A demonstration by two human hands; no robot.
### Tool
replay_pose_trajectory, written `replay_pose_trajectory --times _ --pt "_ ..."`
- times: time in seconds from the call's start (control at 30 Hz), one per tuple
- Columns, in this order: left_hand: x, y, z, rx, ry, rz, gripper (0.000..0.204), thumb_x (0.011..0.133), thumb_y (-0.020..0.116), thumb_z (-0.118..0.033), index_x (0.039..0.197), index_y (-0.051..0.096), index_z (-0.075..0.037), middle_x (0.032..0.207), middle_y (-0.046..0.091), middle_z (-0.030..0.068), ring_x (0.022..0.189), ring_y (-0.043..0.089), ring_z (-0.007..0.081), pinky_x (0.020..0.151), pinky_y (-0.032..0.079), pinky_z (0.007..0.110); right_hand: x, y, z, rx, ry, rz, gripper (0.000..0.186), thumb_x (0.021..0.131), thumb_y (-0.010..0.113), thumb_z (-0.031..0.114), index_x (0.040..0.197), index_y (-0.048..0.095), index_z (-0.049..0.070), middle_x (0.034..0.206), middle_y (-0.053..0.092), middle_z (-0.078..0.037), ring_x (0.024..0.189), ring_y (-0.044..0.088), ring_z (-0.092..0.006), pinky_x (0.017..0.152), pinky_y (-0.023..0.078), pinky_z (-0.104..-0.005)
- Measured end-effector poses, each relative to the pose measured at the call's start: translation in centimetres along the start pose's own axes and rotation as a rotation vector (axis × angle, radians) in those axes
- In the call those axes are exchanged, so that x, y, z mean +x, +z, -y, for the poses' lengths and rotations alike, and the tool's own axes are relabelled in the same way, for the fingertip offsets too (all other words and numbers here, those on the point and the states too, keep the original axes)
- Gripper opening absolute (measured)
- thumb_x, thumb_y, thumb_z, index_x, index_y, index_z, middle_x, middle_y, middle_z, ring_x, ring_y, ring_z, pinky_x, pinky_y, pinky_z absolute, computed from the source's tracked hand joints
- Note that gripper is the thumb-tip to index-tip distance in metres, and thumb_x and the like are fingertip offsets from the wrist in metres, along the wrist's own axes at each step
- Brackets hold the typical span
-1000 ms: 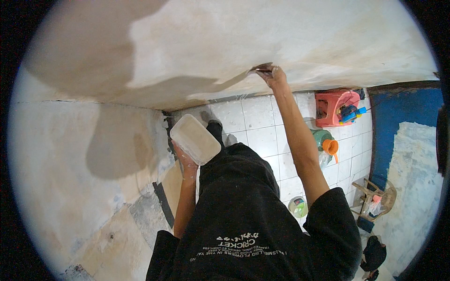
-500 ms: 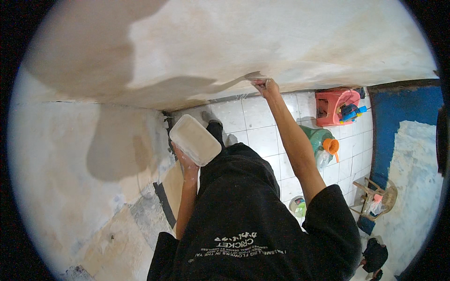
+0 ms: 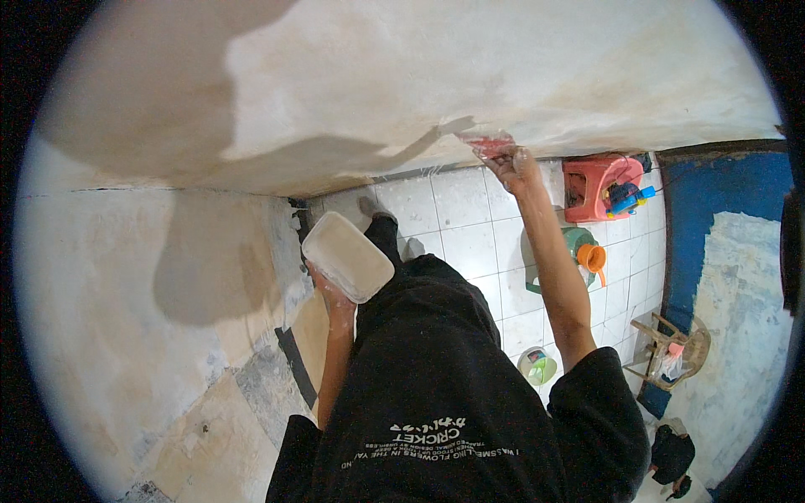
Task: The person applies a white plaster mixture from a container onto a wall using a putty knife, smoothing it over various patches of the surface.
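Note:
My right hand is closed round a red putty knife smeared with white filler. Its edge is at the lower part of the pale, patchy wall in front of me; I cannot tell whether it touches. Off to the left, my left hand grips a whitish rectangular tub by its near side, the tub tilted in front of my body. White smudges show on both hands. How much the tub holds is hard to make out.
A second blotchy wall rises at the left. On the white tiled floor stand a pink stool with tools, a green bottle with an orange funnel and a small bucket. A chair and another person are at right.
My right hand has moved right and slightly away from the wall's lower edge, showing more of the red putty knife. The tub in my left hand has barely shifted.

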State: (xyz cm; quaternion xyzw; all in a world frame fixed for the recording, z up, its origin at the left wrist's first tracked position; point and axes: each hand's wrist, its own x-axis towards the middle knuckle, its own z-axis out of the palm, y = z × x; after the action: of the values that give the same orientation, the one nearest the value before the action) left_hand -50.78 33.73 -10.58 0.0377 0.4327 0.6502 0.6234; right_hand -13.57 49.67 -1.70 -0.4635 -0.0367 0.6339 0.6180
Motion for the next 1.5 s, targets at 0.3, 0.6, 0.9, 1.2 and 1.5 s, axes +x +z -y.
replay_pose_trajectory --times 0.3,0.6,0.9,1.2,1.5 --pt "1.5 -0.8 -2.1 -0.502 -0.247 0.066 0.066 0.097 0.034 -0.058 0.143 0.035 -0.01 0.143 0.041 0.0106 0.128 0.043 0.0296 0.107 0.035 0.042 11.5 -3.8 0.5 0.023 -0.06 0.007 0.035 0.099 0.04 0.011 0.112 0.043 -0.021 0.109 0.055 -0.033 0.106 0.058 -0.0392 0.093 0.054 -0.0517" --pt "0.5 -0.8 -0.5 0.02 0.077 0.016 0.062 0.097 0.035 -0.055 0.14 0.037 -0.011 0.14 0.044 0.0093 0.126 0.045 0.0288 0.106 0.038 0.043 1.3 -1.0 0.8 -0.075 -0.072 0.031 0.019 0.084 0.04 -0.008 0.098 0.046 -0.019 0.113 0.052 -0.031 0.102 0.059 -0.0385 0.097 0.052 -0.0506" --pt "0.8 -0.7 -1.4 0.025 0.079 -0.016 0.06 0.096 0.039 -0.053 0.142 0.036 -0.014 0.142 0.042 0.0107 0.126 0.045 0.0319 0.105 0.04 0.048 13.3 -5.3 -5.3 0.03 -0.029 -0.067 0.027 0.095 0.034 0.004 0.108 0.048 -0.015 0.112 0.054 -0.03 0.104 0.057 -0.0427 0.093 0.053 -0.0521" --pt "-0.7 1.5 -3.2 -0.508 -0.158 0.067 0.063 0.097 0.034 -0.056 0.142 0.035 -0.012 0.143 0.041 0.0101 0.127 0.044 0.0293 0.107 0.037 0.043 -1.3 1.1 2.5 0.15 -0.108 0.05 0.014 0.088 0.042 -0.005 0.093 0.051 -0.014 0.107 0.055 -0.027 0.098 0.06 -0.0357 0.098 0.05 -0.0553" --pt "0.7 2.4 -1.7 0.07 0.064 0.054 0.06 0.098 0.033 -0.055 0.138 0.039 -0.011 0.138 0.045 0.0102 0.123 0.048 0.0288 0.103 0.041 0.043 9.6 -5.5 -5.1 0.084 -0.001 -0.052 0.017 0.087 0.044 -0.006 0.102 0.051 -0.011 0.108 0.056 -0.025 0.095 0.061 -0.0352 0.09 0.057 -0.0475"
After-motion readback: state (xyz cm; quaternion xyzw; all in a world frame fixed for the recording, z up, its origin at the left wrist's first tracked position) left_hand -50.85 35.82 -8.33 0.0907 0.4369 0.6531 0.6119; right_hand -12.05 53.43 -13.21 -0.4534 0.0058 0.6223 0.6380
